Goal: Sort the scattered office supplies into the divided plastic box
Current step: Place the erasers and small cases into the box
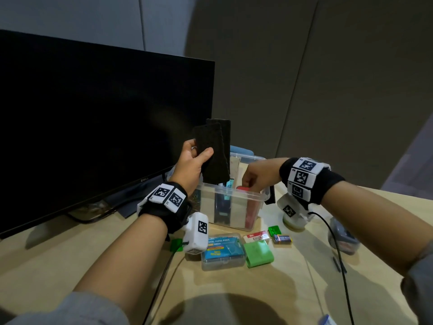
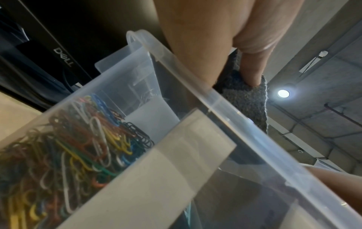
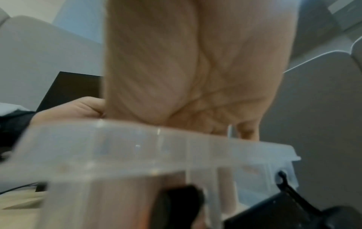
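Observation:
My left hand [image 1: 198, 152] grips two black foam pads [image 1: 216, 158] upright, above the left end of the clear divided box [image 1: 234, 198]. In the left wrist view the thumb [image 2: 252, 65] presses the grey-black pad [image 2: 246, 100] just beyond the box rim [image 2: 254, 131], and coloured paper clips [image 2: 78, 139] fill one compartment. My right hand [image 1: 251, 184] reaches down into the box's right compartment, with its fingertips at the top of a red item [image 1: 246, 191]. The right wrist view shows only the palm [image 3: 195, 69] above the box rim [image 3: 137, 147]; the fingers are hidden.
A dark monitor [image 1: 93, 125] stands at the left. In front of the box lie a dental floss case [image 1: 222, 250], a green pad [image 1: 259, 253], a red-white packet [image 1: 255, 236], a blue packet [image 1: 282, 239] and small green pieces [image 1: 274, 230]. A container [image 1: 342, 235] sits at the right.

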The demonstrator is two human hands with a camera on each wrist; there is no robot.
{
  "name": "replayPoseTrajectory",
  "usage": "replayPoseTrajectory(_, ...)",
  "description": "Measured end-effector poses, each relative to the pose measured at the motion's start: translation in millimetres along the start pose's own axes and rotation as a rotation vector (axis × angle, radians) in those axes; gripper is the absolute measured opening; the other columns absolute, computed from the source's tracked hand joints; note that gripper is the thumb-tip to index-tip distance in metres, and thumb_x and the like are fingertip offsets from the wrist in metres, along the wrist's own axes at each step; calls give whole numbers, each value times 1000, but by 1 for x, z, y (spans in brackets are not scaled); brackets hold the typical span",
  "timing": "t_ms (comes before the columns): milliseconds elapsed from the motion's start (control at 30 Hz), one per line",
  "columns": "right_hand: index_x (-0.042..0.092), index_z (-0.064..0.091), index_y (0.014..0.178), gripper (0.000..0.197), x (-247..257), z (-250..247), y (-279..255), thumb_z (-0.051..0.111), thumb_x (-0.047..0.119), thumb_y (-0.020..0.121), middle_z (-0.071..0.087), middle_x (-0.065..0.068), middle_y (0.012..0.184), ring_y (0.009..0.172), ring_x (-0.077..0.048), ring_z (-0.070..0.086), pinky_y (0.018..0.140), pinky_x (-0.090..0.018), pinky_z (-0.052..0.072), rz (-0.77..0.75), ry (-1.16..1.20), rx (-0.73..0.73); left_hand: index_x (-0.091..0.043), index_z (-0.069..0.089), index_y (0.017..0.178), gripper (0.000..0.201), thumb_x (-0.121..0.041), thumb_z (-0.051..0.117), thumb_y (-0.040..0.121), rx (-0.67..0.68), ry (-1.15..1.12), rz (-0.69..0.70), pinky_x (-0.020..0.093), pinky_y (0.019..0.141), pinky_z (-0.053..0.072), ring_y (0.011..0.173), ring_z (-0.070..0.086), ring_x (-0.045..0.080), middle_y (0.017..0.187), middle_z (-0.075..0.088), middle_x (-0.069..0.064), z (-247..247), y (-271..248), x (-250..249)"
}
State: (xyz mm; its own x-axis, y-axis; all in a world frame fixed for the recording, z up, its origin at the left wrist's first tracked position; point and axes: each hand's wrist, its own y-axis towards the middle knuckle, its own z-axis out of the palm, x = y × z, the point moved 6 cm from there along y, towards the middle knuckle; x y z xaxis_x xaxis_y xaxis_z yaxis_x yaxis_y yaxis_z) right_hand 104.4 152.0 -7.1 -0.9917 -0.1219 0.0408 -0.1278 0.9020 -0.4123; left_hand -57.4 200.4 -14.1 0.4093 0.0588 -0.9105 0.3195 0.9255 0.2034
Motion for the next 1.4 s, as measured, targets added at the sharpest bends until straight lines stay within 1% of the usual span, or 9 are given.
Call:
replayPoseTrajectory(167, 10, 69, 99, 25, -6, -15, 6, 59, 30, 90, 69, -5, 91, 86, -22, 64, 83, -38, 52, 59, -149, -250, -12, 39, 131, 38, -9, 54, 96, 5, 9, 0, 21, 68, 56, 104, 63, 16, 120, 59, 8, 0, -1, 0)
replayPoseTrajectory(300, 14, 68, 99, 26, -15, -19, 17, 53, 34, 93, 65, -1, 91, 95, -21, 58, 91, -40, 34, 168, -259, -298, -10, 38, 132, 40, -8, 54, 96, 2, 8, 4, 22, 70, 56, 107, 62, 18, 124, 58, 11, -1, 0, 1)
replayPoseTrajectory(400, 14, 67, 105, 26, -23, -21, 24, 53, 35, 94, 65, -1, 96, 96, -22, 59, 92, -38, 40, 214, -217, -304, -10, 38, 133, 41, -9, 54, 96, 5, 17, 10, 21, 70, 56, 107, 62, 17, 123, 58, 9, -1, 0, 1)
replayPoseTrajectory(567, 7, 64, 109, 25, -32, -32, 26, 54, 25, 94, 67, -8, 99, 89, -24, 65, 83, -38, 57, 264, -103, -407, -11, 38, 133, 40, -9, 54, 96, 9, 33, 19, 19, 69, 55, 103, 64, 13, 121, 59, 7, -1, 0, 1)
replayPoseTrajectory(700, 9, 65, 108, 25, -36, -38, 28, 55, 27, 94, 66, -6, 97, 86, -22, 65, 79, -36, 57, 298, -129, -471, -12, 39, 131, 38, -9, 54, 96, 14, 34, 20, 17, 66, 54, 100, 64, 11, 118, 59, 5, 0, -1, 1)
replayPoseTrajectory(900, 14, 66, 92, 28, -38, -38, 25, 75, 37, 79, 55, 0, 76, 76, -22, 60, 66, -33, 53, 357, -190, -451, -10, 37, 134, 41, -9, 53, 97, 12, 37, 22, 16, 66, 54, 102, 63, 11, 119, 59, 6, 0, 0, 1)
replayPoseTrajectory(967, 12, 64, 94, 30, -40, -40, 24, 77, 34, 78, 56, -2, 82, 78, -24, 60, 67, -34, 52, 351, -187, -484, -8, 37, 134, 40, -8, 53, 97, 12, 39, 28, 16, 66, 54, 100, 63, 11, 116, 60, 5, 0, 1, 1)
replayPoseTrajectory(1200, 11, 68, 98, 18, -34, -36, 24, 66, 26, 88, 55, -3, 85, 81, -23, 60, 69, -33, 51, 314, -286, -512, -8, 37, 132, 40, -8, 53, 96, 18, 55, 39, 17, 67, 54, 102, 63, 12, 117, 59, 6, 0, 0, 1)
replayPoseTrajectory(1400, 12, 70, 96, 21, -38, -38, 20, 62, 31, 90, 62, -3, 86, 80, -21, 61, 66, -31, 52, 294, -233, -501, -9, 39, 131, 38, -9, 54, 96, 28, 79, 35, 18, 67, 55, 102, 63, 13, 117, 59, 7, 1, 0, 2)
